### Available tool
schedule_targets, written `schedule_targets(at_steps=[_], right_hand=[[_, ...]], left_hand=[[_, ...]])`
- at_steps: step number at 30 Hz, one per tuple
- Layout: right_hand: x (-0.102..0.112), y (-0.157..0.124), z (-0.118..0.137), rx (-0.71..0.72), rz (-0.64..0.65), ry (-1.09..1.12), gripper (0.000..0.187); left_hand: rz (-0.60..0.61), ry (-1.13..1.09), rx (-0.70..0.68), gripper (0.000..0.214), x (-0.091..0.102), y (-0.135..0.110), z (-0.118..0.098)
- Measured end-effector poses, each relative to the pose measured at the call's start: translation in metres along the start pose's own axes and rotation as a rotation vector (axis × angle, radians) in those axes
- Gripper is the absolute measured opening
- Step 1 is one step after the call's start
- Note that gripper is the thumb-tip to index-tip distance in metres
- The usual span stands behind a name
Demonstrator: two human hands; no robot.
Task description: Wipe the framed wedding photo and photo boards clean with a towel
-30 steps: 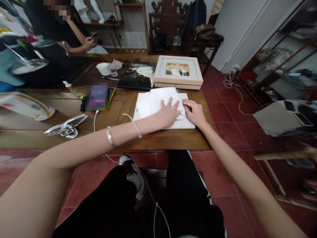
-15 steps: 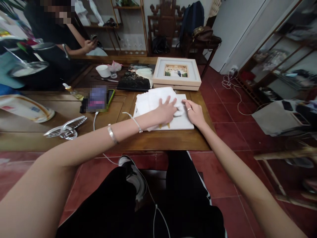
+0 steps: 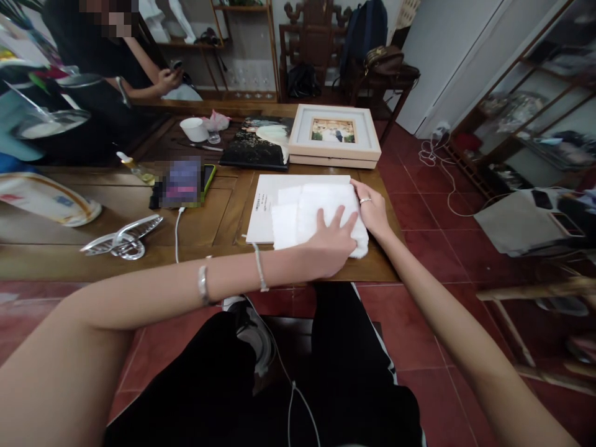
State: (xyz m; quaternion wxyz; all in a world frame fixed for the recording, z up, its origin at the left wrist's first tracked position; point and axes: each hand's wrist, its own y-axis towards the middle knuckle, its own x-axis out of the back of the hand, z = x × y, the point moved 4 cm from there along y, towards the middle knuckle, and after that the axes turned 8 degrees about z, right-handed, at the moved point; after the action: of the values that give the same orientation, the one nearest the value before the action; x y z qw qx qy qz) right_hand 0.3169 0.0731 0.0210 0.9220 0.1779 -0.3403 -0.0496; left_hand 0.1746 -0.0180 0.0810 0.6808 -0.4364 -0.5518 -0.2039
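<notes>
Head view, sole view. Step in hand, by judgement: wiping pass, w/ folded white cloth pressed by L hand onto pale board (bd.), R hand steadying at far R corner. Needed next, as judged: even, light pressure, cloth flat, bd. braced vs. sliding, esp. nr. table edge. Cloth posn.: directly under L fingers, in contact; over R part of bd., overhanging bd.'s near edge; L part of bd. w/ small print uncovered. L fingers: spread wide, palm down, atop cloth; nothing visibly pinched. R fingers: bent, just beside cloth; bd. gripped or merely touched, cannot tell. Bd.: flat on wooden table, nr. R end. Also on table: pale framed photo box, just beyond bd.; dark album w/ picture cover, just L of box; phone w/ white cable, well L, partly blurred; shiny claw clip, nearer side; small dropper bottle, nr. phone.
</notes>
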Motion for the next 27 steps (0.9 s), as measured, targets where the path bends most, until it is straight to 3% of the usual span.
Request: schedule_targets(at_steps=[4, 7, 11, 13, 15, 18, 22, 27], right_hand=[[-0.003, -0.003, 0.013, 0.02, 0.025, 0.0, 0.035], [-0.007, -0.004, 0.017, 0.082, 0.065, -0.031, 0.029], [-0.01, -0.004, 0.016, 0.1, 0.105, -0.079, 0.03], [-0.009, -0.004, 0.015, 0.101, 0.111, -0.09, 0.031], [-0.008, -0.004, 0.015, 0.103, 0.108, -0.101, 0.03], [-0.006, -0.004, 0.016, 0.102, 0.104, -0.126, 0.029], [-0.006, -0.004, 0.017, 0.099, 0.11, -0.139, 0.03], [-0.008, -0.005, 0.016, 0.105, 0.115, -0.076, 0.032]], left_hand=[[0.009, 0.034, -0.098, 0.044, -0.005, -0.03, 0.002], [0.03, -0.02, -0.024, 0.046, 0.003, -0.028, 0.028], [-0.073, -0.116, 0.152, 0.04, 0.028, 0.005, 0.081], [-0.148, -0.149, 0.147, 0.035, 0.042, 0.03, 0.099], [-0.207, -0.187, 0.074, 0.031, 0.054, 0.055, 0.106], [-0.199, -0.219, 0.003, 0.027, 0.062, 0.083, 0.102], [-0.142, -0.134, 0.051, 0.026, 0.059, 0.086, 0.099], [-0.082, -0.069, 0.15, 0.033, 0.036, 0.056, 0.119]])
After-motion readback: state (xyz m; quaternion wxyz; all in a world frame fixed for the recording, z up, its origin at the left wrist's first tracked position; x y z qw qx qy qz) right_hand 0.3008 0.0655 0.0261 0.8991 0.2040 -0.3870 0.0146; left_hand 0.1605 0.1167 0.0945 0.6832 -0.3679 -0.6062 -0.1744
